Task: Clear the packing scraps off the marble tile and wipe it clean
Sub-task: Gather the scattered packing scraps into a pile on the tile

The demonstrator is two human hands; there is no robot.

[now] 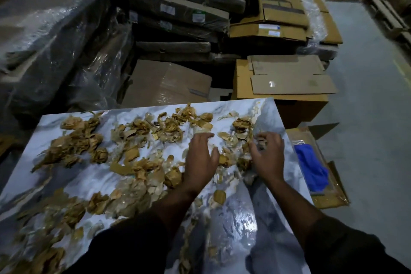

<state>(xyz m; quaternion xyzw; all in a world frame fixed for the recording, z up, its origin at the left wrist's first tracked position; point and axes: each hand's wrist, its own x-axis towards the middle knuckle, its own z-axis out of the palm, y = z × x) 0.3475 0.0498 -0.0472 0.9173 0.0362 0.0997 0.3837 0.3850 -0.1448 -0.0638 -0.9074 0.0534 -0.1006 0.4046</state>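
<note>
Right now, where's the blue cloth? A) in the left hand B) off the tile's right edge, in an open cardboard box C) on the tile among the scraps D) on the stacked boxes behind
B: the blue cloth lies in the open cardboard box just past the marble tile's right edge.

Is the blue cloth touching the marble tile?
Apart. The head view shows the blue cloth lying in an open box beside the marble tile, past its right edge.

The marble tile [93, 176] runs off the frame's bottom and left edges, its scraps [44, 229] toward seven o'clock blurred. Whatever the right hand [268, 155] pinches is too blurred to tell, and both forearms hide tile beneath them.
</note>
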